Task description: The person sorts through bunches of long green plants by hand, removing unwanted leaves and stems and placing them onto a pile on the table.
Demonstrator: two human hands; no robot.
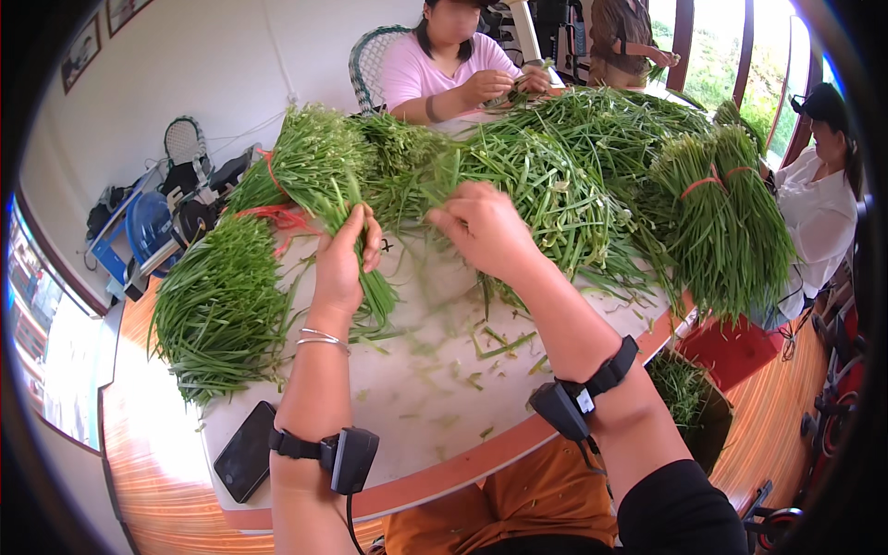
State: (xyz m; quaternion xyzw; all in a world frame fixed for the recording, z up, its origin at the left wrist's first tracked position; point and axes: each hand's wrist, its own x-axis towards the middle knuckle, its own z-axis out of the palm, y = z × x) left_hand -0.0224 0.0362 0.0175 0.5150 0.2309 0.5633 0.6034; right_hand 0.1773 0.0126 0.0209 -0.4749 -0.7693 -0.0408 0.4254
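My left hand is closed around a small bunch of green garlic chives, whose leafy ends hang toward the table. My right hand is blurred by motion, its fingers curled beside the large loose heap of garlic chives. Green blur surrounds those fingertips, so whether a stalk is between them is unclear. Left of my left hand lies a neat pile of chives. Beyond it rests a thick bundle with budded tips, bound with a red tie. Loose red ties lie between the two.
Trimmed bits litter the white table. A smartphone lies at its near left corner. Tied bundles stand at the right edge, above a bin of trimmings. Several people, one in a pink top, are around the table.
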